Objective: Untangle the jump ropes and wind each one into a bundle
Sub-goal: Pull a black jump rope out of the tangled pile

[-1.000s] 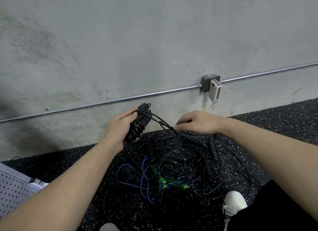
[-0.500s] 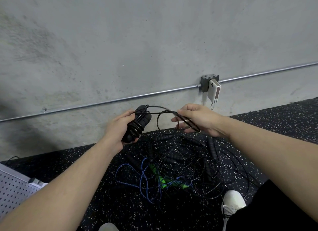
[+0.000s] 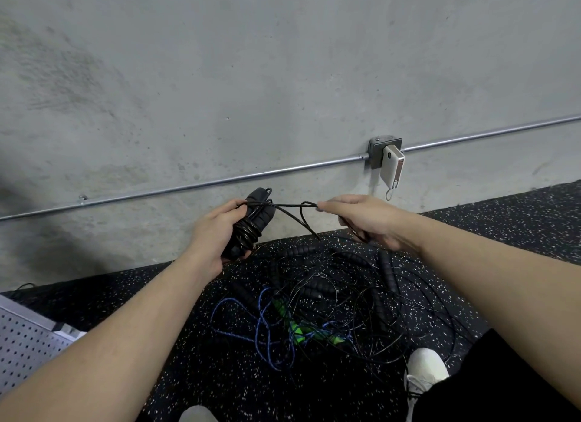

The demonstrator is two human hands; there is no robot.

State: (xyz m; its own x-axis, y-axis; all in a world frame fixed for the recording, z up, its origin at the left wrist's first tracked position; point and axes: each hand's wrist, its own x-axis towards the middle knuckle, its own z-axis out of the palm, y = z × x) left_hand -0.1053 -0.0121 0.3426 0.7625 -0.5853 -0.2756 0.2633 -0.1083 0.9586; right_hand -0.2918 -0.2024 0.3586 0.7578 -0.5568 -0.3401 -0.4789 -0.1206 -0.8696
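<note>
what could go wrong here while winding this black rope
1. The black cord runs from the right hand down into the tangled pile; pulling may tighten knots or drag the blue rope along.
2. The left hand holds the wound handles in a partial grip; a snag could loosen the coils.
3. Loops lie near the white shoe and could catch it.

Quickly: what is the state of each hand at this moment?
Left hand: grips the black handles with cord wound round them.
Right hand: pinches the black cord running from the bundle.
</note>
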